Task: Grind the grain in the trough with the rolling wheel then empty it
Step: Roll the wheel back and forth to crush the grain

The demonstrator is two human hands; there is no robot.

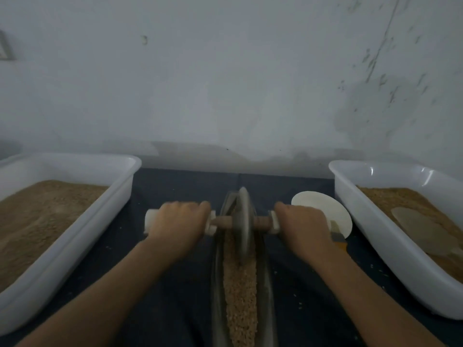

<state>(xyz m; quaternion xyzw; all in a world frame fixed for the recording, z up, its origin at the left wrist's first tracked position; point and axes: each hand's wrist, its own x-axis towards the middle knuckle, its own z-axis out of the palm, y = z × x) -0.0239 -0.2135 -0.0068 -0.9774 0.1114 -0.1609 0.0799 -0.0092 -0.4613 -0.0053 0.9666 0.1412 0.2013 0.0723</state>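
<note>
Head | trough [271, 291]: grain [240, 296] | both tubs [75, 236]: brown grain

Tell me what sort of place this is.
Probably a plain workroom for grinding grain by hand: a grinding wheel in a grain-filled trough, two white tubs of grain, and a bare stained wall.
</note>
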